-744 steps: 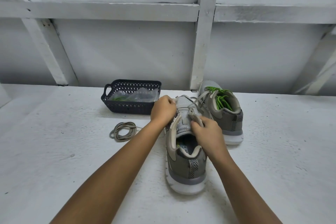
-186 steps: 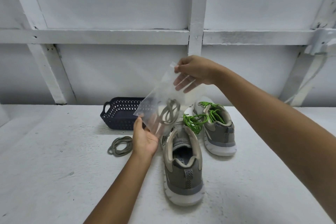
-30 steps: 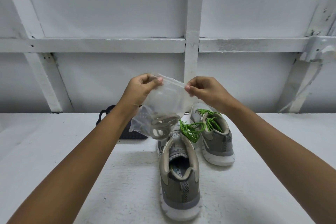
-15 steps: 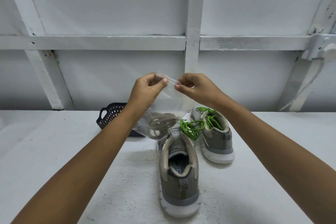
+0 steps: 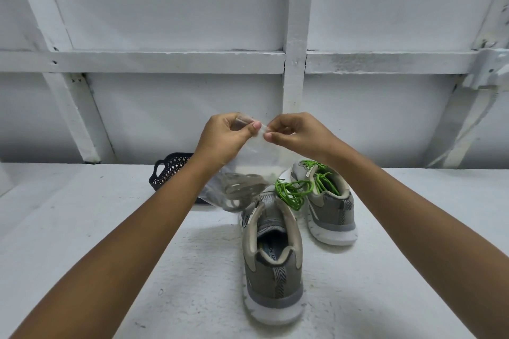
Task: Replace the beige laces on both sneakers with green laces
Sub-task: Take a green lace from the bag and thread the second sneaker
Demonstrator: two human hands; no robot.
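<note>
Both hands hold a clear plastic bag point(image 5: 261, 157) up above the sneakers. My left hand point(image 5: 223, 137) and my right hand point(image 5: 294, 133) pinch its top edge close together. Beige laces point(image 5: 242, 188) lie bunched in the bottom of the bag. The near grey sneaker point(image 5: 272, 261) stands heel toward me with no lace visible in it. A loose green lace point(image 5: 293, 192) lies across its toe end. The far sneaker point(image 5: 327, 206) to the right wears green laces point(image 5: 322, 176).
A dark perforated basket point(image 5: 168, 173) stands at the back left, partly hidden behind my left forearm and the bag. A white framed wall point(image 5: 294, 63) closes off the back of the white surface point(image 5: 82, 228).
My two hands have come closer together along the bag's top edge. The bag with the beige laces hangs in about the same place.
</note>
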